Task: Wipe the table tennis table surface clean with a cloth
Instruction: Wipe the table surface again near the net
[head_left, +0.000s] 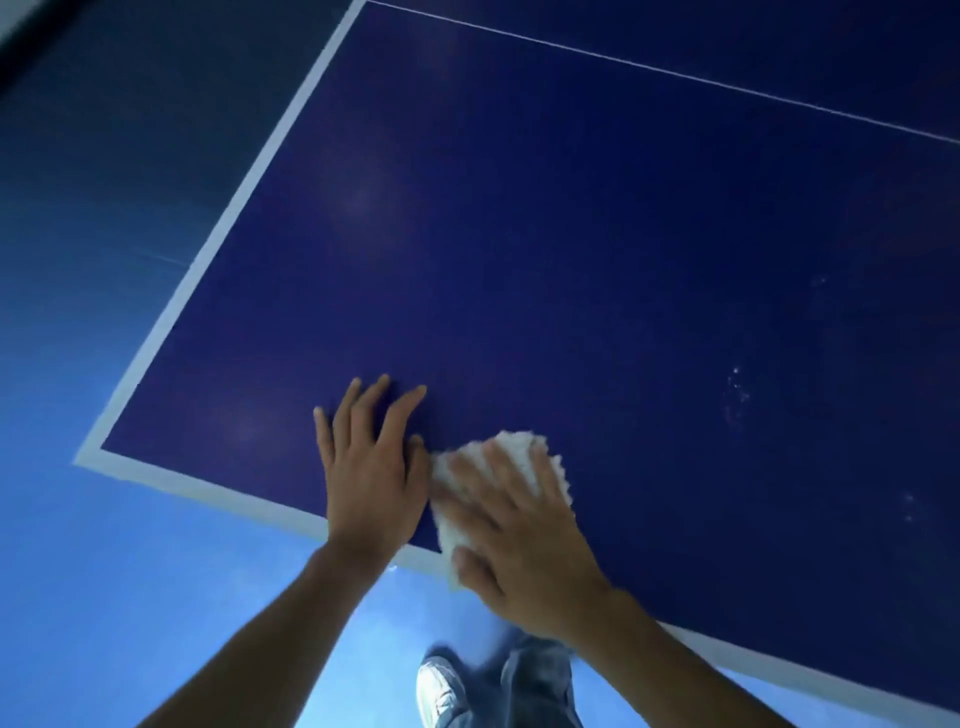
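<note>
We have the white fluffy cloth (511, 444) flat on the dark blue table tennis surface (571, 234), just inside the near white edge stripe (218, 491), with its lower end lying across that stripe. Our right hand (524, 540) lies open on top of it, fingers stretched flat and pressing down, not gripping it. Our left hand (371, 467) is also open, fingers spread, palm down on the bare surface just inside the same stripe, nearer its corner. The main risk, as we judge it, is the cloth sliding out from under flat fingers: a stroke back toward the stripe could push it over the edge onto the blue floor (156, 597), near our shoe (441, 691). The bracing left palm may leave fresh smears on the blue just inside the stripe. Pale specks (737, 389) sit well beyond the stripe, toward its far right; short strokes that hug the stripe would miss them, and a long reach could bunch the cloth, so it skates over them.
</note>
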